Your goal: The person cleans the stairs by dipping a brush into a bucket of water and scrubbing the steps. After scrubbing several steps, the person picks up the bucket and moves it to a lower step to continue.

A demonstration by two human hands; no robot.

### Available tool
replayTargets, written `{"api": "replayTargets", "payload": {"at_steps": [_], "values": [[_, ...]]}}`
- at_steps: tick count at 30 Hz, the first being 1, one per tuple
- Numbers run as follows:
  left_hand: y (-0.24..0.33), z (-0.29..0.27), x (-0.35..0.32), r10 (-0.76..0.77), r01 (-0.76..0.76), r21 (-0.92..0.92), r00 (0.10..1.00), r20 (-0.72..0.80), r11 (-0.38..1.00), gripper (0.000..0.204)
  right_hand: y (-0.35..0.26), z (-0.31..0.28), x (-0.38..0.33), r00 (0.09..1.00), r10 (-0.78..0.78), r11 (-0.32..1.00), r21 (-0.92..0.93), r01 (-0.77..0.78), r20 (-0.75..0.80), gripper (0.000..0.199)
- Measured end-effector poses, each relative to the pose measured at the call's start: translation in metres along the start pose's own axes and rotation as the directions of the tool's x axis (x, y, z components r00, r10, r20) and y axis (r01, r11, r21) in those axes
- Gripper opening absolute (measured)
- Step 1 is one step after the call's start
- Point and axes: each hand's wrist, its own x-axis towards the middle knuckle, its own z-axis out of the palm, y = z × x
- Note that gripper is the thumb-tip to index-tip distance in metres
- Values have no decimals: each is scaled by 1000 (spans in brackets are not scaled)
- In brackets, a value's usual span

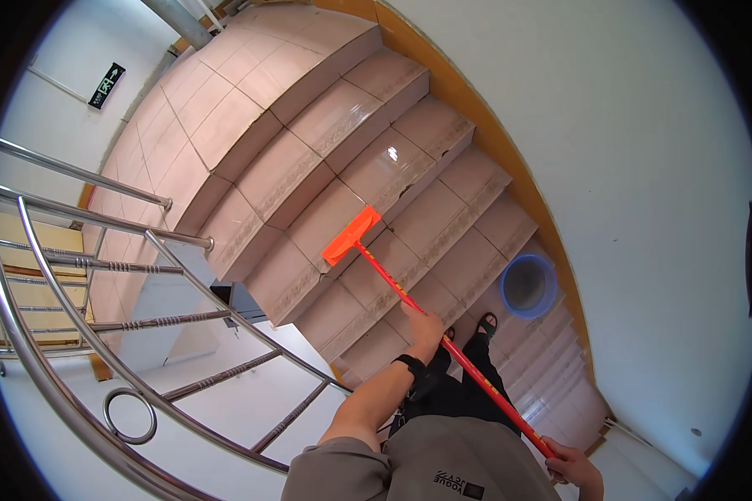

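A long-handled mop (485, 367) with a red pole slants across the stairs. Its flat orange head (353, 236) rests on a pink tiled step above me; the underside is hidden, so whether it is a sponge or a brush I cannot make out. Partway down the pole, my left hand (424, 328) is wrapped round it, below a black band on the wrist. My right hand (571, 464) grips the pole near its lower end, at my right side.
A blue bucket (527, 286) stands on a step by the right wall (643, 209). Metal railings (134, 384) curve along the left. Steps rise to a tiled landing (200, 100) and descend behind my feet (487, 324). A dark sign (106, 86) hangs on the far wall.
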Motion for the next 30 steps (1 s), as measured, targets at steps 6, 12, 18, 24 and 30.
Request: {"api": "replayTargets", "payload": {"at_steps": [6,12,18,24,30], "values": [[7,-7,3,-14,14,-43,1000,-7,999,74,-17,7,-2,997,66,996,-60,-68,-25,65],[0,-16,58,-21,21,3,1000,15,1000,72,-42,28,21,998,-67,994,-84,67,-6,66],[15,-27,97,67,-66,31,998,-16,997,70,-66,43,36,993,-116,974,-197,112,-9,64],[4,-58,157,93,-94,-14,991,-101,995,70,-85,75,63,923,-370,875,-295,384,105,65],[0,-36,109,251,-251,44,968,4,967,66,-49,52,56,924,-379,865,-333,375,56,63]]}}
